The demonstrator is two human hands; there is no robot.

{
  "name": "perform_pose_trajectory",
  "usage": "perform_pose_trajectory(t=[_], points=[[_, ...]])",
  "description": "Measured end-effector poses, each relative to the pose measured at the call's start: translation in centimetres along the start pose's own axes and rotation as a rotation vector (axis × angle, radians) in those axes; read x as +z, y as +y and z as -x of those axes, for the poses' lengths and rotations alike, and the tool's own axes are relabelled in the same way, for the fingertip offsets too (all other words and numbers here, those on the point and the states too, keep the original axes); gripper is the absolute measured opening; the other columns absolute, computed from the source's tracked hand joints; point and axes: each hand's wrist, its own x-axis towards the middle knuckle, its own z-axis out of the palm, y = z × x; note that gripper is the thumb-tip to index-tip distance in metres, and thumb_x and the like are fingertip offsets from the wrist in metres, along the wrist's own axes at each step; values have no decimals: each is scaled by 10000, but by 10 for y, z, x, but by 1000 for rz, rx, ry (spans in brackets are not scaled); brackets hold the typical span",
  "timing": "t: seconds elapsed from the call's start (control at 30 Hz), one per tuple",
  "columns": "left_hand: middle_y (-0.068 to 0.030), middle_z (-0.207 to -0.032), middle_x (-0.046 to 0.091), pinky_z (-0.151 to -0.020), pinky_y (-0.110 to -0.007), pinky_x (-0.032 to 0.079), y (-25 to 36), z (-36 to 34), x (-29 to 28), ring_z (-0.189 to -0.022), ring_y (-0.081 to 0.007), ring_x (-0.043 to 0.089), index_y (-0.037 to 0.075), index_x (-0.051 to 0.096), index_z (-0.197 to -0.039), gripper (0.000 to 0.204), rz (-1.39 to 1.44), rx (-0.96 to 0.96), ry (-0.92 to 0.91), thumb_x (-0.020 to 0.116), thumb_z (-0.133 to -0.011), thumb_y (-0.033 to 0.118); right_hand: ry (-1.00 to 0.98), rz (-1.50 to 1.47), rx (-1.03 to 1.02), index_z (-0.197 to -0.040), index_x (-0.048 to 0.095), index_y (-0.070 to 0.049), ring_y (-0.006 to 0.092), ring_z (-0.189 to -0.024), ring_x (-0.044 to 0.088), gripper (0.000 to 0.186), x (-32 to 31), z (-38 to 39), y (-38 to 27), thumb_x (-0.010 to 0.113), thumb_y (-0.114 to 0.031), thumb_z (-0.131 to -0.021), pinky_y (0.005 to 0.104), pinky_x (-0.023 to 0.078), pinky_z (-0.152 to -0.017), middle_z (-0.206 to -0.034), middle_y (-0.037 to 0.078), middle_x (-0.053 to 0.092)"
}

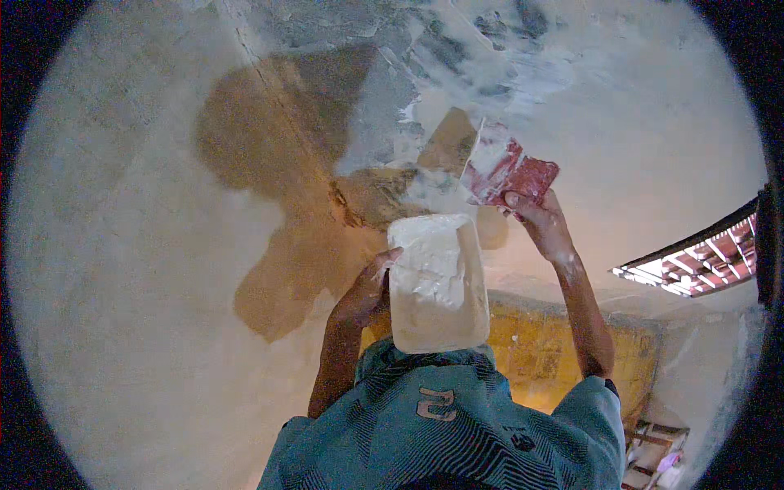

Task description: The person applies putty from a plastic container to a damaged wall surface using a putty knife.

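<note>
My left hand (371, 282) grips the left side of a white rectangular plastic tub (441, 327), its thumb over the rim. Thick white filler paste (433, 265) lies inside, mostly in the tub's far part. To the right and beyond the tub, my right hand (539, 224) is closed around a flat red plastic spreader (531, 178). White paste smears the spreader's broad left part. Its edge is close to the pale plastered surface (604, 139); whether it touches cannot be made out. Some paste sticks to my right wrist.
A dark crack (343, 204) runs diagonally across the plaster. Streaky white and grey patches (457, 49) cover the far part. At right is an opening with reddish slats (702, 257). Behind me stands a yellow wall (547, 351), with a wooden rack (653, 445) at lower right.
</note>
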Motion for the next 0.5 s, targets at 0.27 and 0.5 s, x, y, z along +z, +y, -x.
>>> perform_pose_trajectory(t=[0.27, 0.5], points=[[-89, -1118, 636, -844, -353, 505, 6, 1, 8, -964, -200, 622, 26, 542, -1220, 525, 16, -36, -39, 517, -915, 452, -171, 437, -488, -1063, 647, 23, 209, -857, 559, 252, 11, 15, -36, 622, -166, -898, 333, 459, -728, -875, 94, 656], [-77, -1159, 608, -840, -346, 495, 18, 28, 32, -978, -178, 597, 43, 534, -1232, 484, -401, 320, 88, 520, -925, 417, -186, 612, -578, -1065, 673, -8, 279, -800, 536, 296, 5, 13, -35, 672, -175, -821, 346, 443, -678, -833, 129, 660]])
